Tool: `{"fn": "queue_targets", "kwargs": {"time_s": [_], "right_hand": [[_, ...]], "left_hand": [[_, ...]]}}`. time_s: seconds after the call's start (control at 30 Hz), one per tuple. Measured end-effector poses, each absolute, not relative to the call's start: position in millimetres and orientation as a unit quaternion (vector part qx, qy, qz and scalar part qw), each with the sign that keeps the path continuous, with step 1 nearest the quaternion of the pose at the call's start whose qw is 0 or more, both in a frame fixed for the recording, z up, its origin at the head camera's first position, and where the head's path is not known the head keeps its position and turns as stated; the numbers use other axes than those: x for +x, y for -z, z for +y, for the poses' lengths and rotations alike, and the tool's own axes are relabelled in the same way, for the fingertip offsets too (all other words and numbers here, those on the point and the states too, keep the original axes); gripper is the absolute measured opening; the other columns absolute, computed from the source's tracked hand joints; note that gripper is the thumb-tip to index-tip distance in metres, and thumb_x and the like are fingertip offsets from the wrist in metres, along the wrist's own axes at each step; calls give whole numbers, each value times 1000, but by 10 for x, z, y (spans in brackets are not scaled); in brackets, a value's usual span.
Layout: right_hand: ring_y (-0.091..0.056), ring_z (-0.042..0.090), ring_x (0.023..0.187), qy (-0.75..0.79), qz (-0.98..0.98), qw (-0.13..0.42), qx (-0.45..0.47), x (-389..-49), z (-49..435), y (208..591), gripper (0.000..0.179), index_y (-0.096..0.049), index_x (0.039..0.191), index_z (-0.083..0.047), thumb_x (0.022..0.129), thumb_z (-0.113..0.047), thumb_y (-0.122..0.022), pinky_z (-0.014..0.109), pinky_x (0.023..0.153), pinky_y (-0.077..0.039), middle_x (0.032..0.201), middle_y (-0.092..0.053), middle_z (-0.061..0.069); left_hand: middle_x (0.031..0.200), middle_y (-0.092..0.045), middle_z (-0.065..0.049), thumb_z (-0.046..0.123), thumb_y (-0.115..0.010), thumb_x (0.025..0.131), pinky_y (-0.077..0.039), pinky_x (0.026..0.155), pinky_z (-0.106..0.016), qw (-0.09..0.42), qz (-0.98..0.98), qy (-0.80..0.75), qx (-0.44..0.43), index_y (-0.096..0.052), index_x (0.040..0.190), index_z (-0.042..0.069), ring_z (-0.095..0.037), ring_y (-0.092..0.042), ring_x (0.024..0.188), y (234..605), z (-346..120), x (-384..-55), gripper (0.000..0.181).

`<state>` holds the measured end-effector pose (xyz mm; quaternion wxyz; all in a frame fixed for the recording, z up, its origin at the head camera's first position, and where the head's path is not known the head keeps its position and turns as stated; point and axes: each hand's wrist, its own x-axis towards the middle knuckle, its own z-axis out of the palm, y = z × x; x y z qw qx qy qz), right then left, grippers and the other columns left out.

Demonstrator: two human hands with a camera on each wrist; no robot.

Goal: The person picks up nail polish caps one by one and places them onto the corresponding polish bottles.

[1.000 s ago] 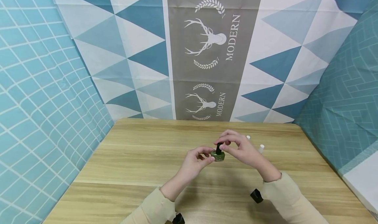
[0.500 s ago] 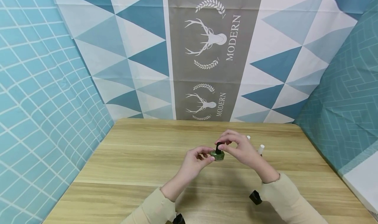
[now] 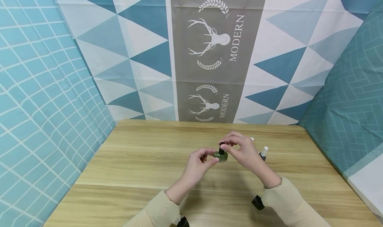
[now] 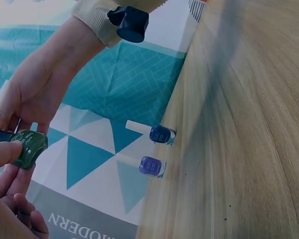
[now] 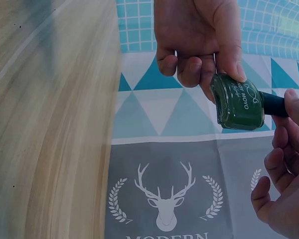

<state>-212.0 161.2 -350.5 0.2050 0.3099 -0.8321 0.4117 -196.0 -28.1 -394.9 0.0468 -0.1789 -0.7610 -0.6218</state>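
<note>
Both hands meet over the table around a bottle of green nail polish [image 5: 239, 103] with a black cap [image 5: 275, 104]. My left hand [image 3: 196, 163] pinches the glass body between thumb and fingers. From the right, my right hand [image 3: 243, 151] grips the cap with thumb and fingertips. The bottle is held up off the tabletop, and its cap still sits at the neck. In the left wrist view, a dark blue polish bottle [image 4: 162, 134] and a purple one [image 4: 152, 166], both with white caps, stand on the table beyond the hands.
The wooden table [image 3: 143, 153] spreads under both arms. Patterned cloths hang at its back and sides, including a blue tiled one [image 3: 45, 87] on the left. A black wrist camera [image 3: 258, 202] juts from the right sleeve, with another [image 3: 183, 222] at the left sleeve.
Both hands keep their grip on the green bottle and cap. The right forearm has shifted slightly left, so more of the dark blue bottle shows behind it.
</note>
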Motion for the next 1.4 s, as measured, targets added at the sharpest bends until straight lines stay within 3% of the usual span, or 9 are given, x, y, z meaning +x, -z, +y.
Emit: {"fn": "queue_targets", "kwargs": {"time_s": [0.23, 0.37, 0.53, 0.73, 1.07, 1.4], "right_hand": [[-52, 6, 75, -405, -835, 213, 305, -2118, 1624, 3518, 10, -72, 93, -15, 83, -13, -71, 28, 66, -47, 92, -64, -7], [-52, 6, 77, -403, -840, 197, 305, -2111, 1637, 3509, 11, -72, 94, -16, 83, -15, -71, 28, 67, -47, 93, -63, -8], [-52, 7, 78, -402, -838, 184, 320, -2131, 1684, 3507, 13, -71, 95, -16, 83, -13, -71, 25, 70, -46, 94, -62, -7], [-56, 6, 82, -393, -851, 188, 294, -2161, 1814, 3532, 14, -71, 98, -16, 84, -15, -70, 26, 70, -50, 101, -64, -3], [-54, 8, 75, -403, -869, 178, 225, -2214, 2068, 3671, 13, -71, 101, -18, 89, -20, -66, 24, 63, -48, 107, -64, 0], [-53, 7, 72, -394, -877, 187, 202, -2274, 2209, 3935, 11, -71, 98, -14, 87, -17, -67, 24, 62, -47, 95, -65, -4]], "left_hand": [[90, -68, -5, 14, -74, 82, -30, 55, -18, 52, -769, 613, -171, -71, 100, 8, -9, -37, 65, 3946, -243, -1968, 20], [92, -68, -7, 12, -73, 82, -35, 54, -18, 51, -770, 614, -165, -70, 102, 7, -12, -44, 69, 3965, -234, -1976, 21], [103, -69, -4, 14, -72, 84, -47, 71, -24, 52, -774, 606, -178, -69, 109, 10, -20, -57, 90, 3987, -247, -1983, 26], [122, -64, -3, 18, -67, 88, -47, 87, -37, 41, -759, 613, -215, -59, 125, 13, -25, -55, 114, 3984, -321, -2001, 38], [124, -62, -2, 16, -64, 90, -46, 88, -40, 55, -769, 602, -207, -57, 126, 14, -25, -53, 114, 3952, -565, -2005, 37], [121, -63, -1, 20, -65, 89, -45, 87, -47, 92, -793, 569, -197, -59, 124, 16, -26, -55, 110, 4032, -785, -1965, 36]]}}
